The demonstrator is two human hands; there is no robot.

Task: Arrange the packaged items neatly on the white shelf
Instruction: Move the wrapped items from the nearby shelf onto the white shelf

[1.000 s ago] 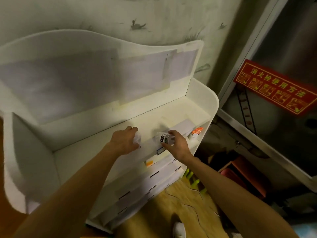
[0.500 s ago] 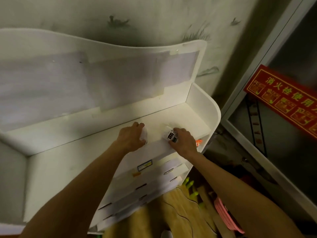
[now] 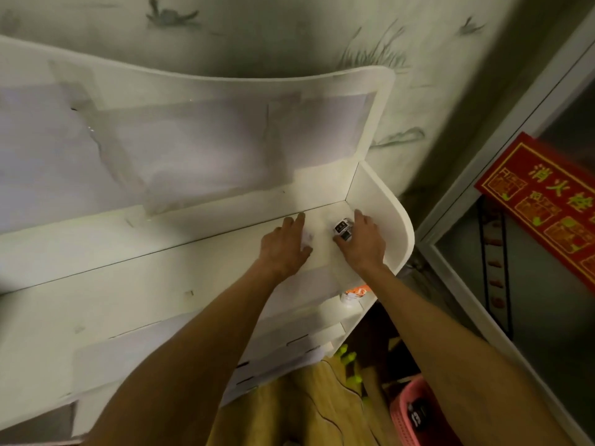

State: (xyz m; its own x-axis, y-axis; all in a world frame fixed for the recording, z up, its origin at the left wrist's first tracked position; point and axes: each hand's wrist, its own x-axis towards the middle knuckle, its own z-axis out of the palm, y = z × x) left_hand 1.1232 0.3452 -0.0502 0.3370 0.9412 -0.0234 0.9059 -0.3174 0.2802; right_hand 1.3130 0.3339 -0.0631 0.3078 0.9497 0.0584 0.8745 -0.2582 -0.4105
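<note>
The white shelf [image 3: 167,252] stands against the wall, its top board reaching to a curved right side panel. My right hand [image 3: 362,244] rests in the far right corner of that board, closed around a small white packet with black labels [image 3: 343,230]. Just left of it, my left hand [image 3: 283,246] presses a pale, mostly hidden packet [image 3: 307,235] onto the board near the back panel. A white and orange packaged item [image 3: 352,293] lies on the tier below, under my right wrist.
Lower tiers of the shelf step down toward me. A pink basket [image 3: 415,410] holding a dark packet sits on the wooden floor at the lower right. A red sign [image 3: 541,201] hangs on a glass cabinet door to the right.
Both hands have moved with their packets from the front of the top board toward its far right corner. The camera has come closer to the shelf.
</note>
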